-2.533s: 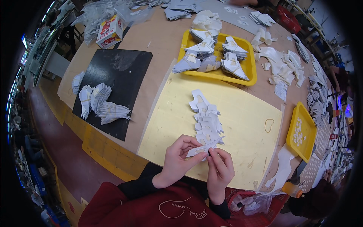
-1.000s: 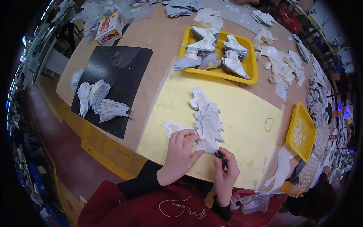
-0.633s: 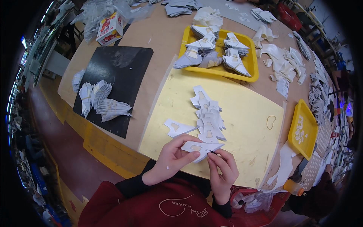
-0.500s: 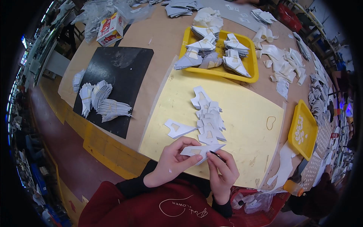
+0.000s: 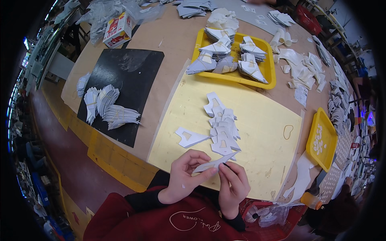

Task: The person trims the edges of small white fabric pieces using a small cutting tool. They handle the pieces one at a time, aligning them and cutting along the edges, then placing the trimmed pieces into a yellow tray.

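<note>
My left hand (image 5: 183, 176) is closed around a white, flat cut piece (image 5: 212, 163) with a window-like opening, its thumb on top. The piece looks bent and tilted, its pointed end up to the right. At its right edge my right hand (image 5: 234, 185) pinches a small dark, pointed thing (image 5: 226, 164), mostly hidden by the fingers. Just beyond my hands, similar white pieces (image 5: 224, 130) overlap in a row on a pale yellow sheet (image 5: 257, 120). One single white piece (image 5: 190, 137) lies left of the row.
A yellow tray (image 5: 241, 80) at the back holds bundled pieces. More bundles (image 5: 107, 100) lie on a black board (image 5: 132, 80) at left. A smaller yellow tray (image 5: 327, 138) with white bits stands right, above an orange-capped bottle (image 5: 311, 199). A red basket (image 5: 293, 221) is below the table edge.
The held white piece has tilted up and now looks narrower and curved. My right hand has shifted slightly left, still at its edge. The pieces on the table lie as before.
</note>
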Motion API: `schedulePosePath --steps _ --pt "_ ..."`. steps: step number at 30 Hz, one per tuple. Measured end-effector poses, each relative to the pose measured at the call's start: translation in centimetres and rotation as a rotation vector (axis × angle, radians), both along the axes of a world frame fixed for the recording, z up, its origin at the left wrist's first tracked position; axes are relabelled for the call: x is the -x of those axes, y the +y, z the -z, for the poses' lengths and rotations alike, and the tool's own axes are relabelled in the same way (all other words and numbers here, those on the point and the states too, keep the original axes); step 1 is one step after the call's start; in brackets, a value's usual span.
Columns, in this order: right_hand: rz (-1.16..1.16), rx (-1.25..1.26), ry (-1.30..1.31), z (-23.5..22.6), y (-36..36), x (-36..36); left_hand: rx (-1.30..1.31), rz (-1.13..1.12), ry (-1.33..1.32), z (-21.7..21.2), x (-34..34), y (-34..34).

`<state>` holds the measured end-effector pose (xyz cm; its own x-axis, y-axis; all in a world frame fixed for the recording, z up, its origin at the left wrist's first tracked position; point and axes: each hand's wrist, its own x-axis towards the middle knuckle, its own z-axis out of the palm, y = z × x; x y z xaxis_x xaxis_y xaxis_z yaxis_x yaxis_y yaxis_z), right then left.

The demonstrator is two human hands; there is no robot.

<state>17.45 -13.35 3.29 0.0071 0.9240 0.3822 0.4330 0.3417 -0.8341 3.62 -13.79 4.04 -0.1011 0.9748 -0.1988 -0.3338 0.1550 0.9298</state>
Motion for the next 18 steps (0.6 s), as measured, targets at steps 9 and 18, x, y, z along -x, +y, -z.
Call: schedulePosePath --steps 9,18 --pt "-0.077 0.447 0.373 1.1 -0.9 -0.5 -0.033 0.076 0.107 0.2 0.5 0.0" --pt "-0.376 0.799 1.235 1.3 -0.4 -1.9 0.079 0.064 0.062 0.4 1.7 1.6"
